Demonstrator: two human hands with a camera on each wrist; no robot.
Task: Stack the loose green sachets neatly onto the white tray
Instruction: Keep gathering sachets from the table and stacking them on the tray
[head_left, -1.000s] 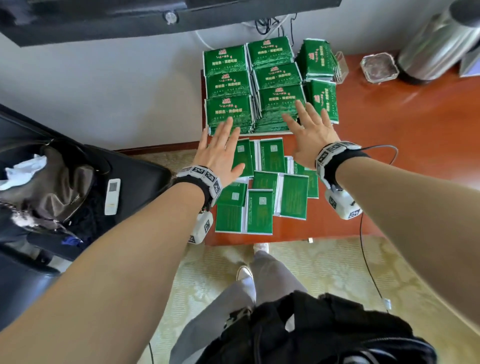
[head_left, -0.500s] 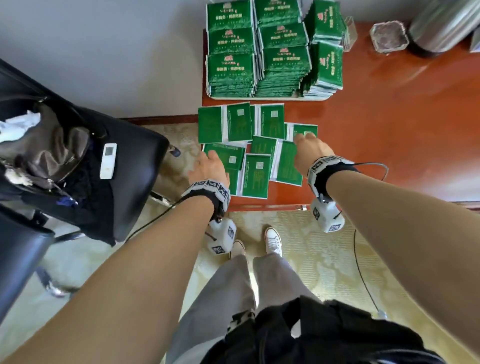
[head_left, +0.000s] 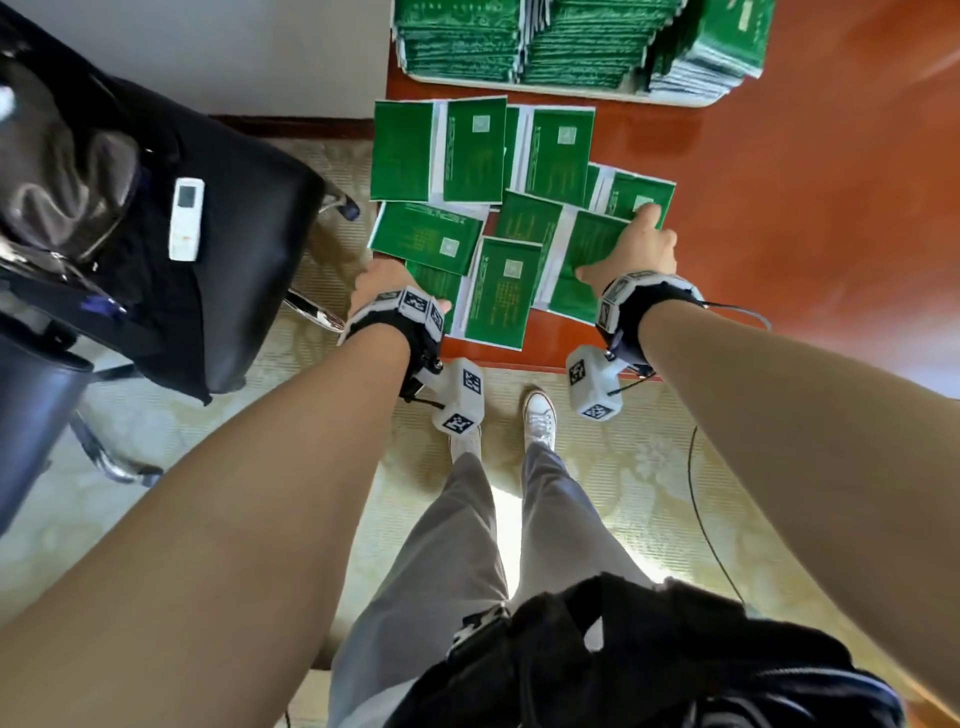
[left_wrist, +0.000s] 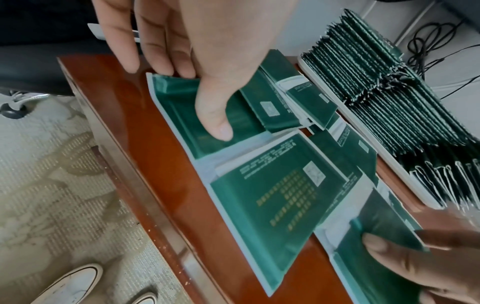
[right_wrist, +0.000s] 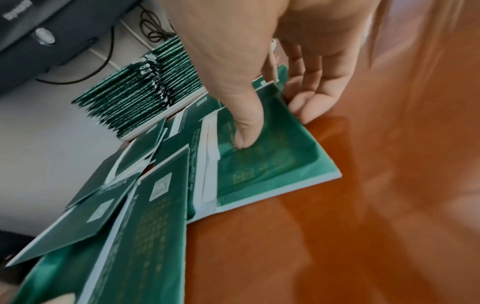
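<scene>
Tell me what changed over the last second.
Both hands came back from the stacks on the tray to the loose sachets at the table's near edge. The left hand now pinches the near-left sachet; the right hand pinches the near-right sachet, thumbs on top. The camera tilted down. The tray's stacks and the other loose sachets stayed put.

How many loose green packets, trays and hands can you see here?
Loose flat green foil sachets: 11 showing, some overlapping
Flat white tray: 1
Bare hands, left hand and right hand: 2
Total: 14
</scene>
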